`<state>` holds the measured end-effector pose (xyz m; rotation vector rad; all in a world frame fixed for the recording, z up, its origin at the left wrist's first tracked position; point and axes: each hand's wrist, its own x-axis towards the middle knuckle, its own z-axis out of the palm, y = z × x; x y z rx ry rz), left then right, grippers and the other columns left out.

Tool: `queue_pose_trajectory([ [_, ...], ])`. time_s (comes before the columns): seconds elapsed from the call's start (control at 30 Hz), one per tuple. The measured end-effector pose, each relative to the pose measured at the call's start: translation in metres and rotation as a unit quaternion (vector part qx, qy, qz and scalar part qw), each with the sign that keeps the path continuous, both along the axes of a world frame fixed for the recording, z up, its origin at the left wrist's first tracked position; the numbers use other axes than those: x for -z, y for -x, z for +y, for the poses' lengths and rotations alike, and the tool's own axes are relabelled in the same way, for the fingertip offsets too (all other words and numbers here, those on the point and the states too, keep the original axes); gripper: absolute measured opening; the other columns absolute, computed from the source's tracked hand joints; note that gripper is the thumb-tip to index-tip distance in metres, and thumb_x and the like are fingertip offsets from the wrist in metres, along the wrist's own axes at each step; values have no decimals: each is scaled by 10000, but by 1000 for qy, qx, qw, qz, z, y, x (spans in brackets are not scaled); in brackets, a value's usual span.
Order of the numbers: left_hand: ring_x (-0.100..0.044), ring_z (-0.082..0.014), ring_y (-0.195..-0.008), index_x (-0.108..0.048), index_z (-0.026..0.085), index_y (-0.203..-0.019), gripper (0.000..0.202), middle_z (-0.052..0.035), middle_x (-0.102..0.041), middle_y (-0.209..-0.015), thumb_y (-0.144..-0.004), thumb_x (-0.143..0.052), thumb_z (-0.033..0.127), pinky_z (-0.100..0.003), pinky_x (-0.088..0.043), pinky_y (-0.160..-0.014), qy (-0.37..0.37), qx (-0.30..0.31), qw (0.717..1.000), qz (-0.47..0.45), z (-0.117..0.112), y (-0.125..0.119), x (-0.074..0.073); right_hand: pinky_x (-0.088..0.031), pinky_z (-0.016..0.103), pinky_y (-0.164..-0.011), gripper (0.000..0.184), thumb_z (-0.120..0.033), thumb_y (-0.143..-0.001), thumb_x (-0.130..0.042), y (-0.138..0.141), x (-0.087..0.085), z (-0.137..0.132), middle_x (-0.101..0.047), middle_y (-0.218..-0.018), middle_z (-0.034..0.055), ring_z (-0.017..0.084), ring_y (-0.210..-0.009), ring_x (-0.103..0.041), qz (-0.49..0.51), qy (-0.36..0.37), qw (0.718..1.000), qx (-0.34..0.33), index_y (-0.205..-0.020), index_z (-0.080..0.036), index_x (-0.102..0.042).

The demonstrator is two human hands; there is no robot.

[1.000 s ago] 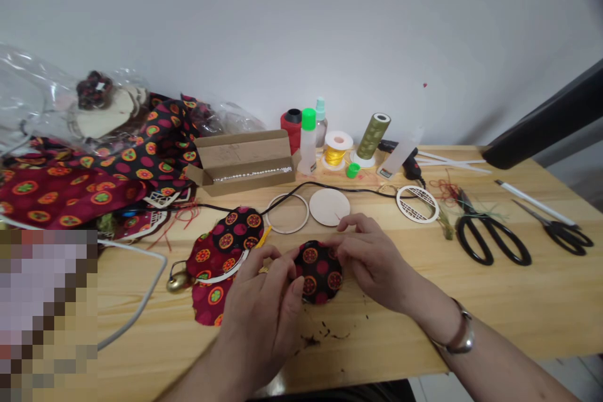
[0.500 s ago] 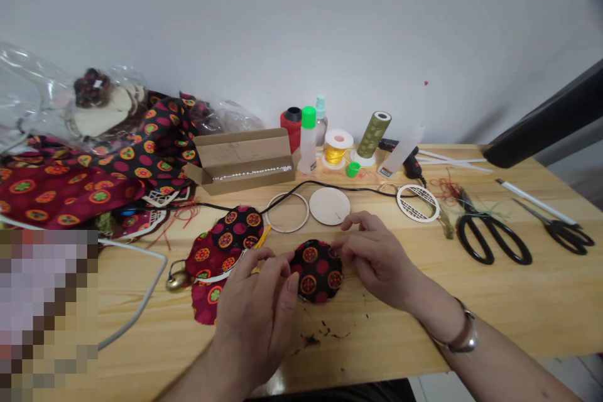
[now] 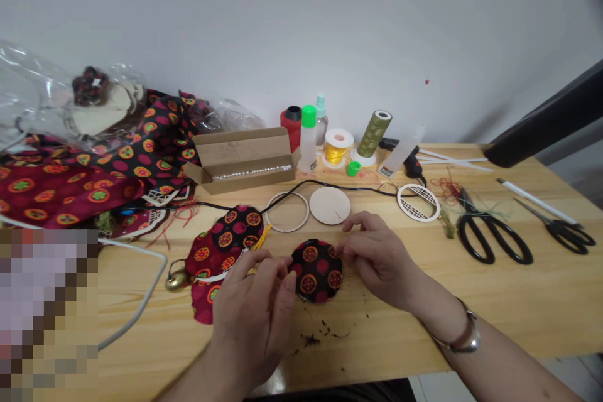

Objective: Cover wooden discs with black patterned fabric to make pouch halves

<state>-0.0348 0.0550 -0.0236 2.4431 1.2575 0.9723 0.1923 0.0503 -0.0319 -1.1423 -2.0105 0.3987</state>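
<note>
A round fabric-covered disc [image 3: 316,270], black with red and orange flower motifs, lies flat on the wooden table between my hands. At its left edge are the fingertips of my left hand [image 3: 259,308], half bent with the thumb apart. My right hand [image 3: 379,257] has loosely curled fingers, the lowest fingertips at the disc's upper right edge. Neither hand grips it. Partly behind my left hand lies a red and black patterned fabric piece [image 3: 207,257] with a white curved strip. A brass bell [image 3: 178,280] sits at its left side.
A pale ring [image 3: 287,228] and plain disc [image 3: 330,205] lie beyond my hands. An open cardboard box [image 3: 245,179], glue bottle [image 3: 308,147] and yellow cord spool [image 3: 335,154] stand behind. Large scissors [image 3: 492,239] are at right, patterned fabric [image 3: 61,191] at left. A black cable [image 3: 325,183] crosses the table.
My left hand has shifted slightly left, opening a thin gap beside the disc. My right hand has moved very slightly right. The disc stays in place.
</note>
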Motion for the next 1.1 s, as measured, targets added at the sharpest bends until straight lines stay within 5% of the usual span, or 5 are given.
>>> queue_pose_trajectory([
  [0.7,-535,-194,-854,-560,186,-868,131,-35,-631,-797,-889,-431,183,-298,-449,-730,11,15,1000,7,-1,1,2,-439,396,-808,313,71,-583,-407,-1,-2,1,-638,-674,-1,227,-948,-525,1,-9,1000,-11,-636,-213,-527],
  [0.87,-532,-197,-832,-569,170,-1000,192,-32,-610,-776,-912,-403,207,-305,-441,-719,27,20,999,34,-1,1,2,-439,393,-814,318,78,-583,-410,-2,1,1,-640,-694,2,225,-952,-520,0,-3,1000,-16,-641,-209,-534],
  [1.1,-532,-193,-839,-565,183,-897,146,-34,-629,-787,-895,-419,173,-301,-446,-728,24,22,999,9,-2,2,1,-456,401,-807,315,71,-610,-416,-1,-2,0,-648,-702,9,223,-921,-536,13,-5,1000,-3,-639,-213,-547],
])
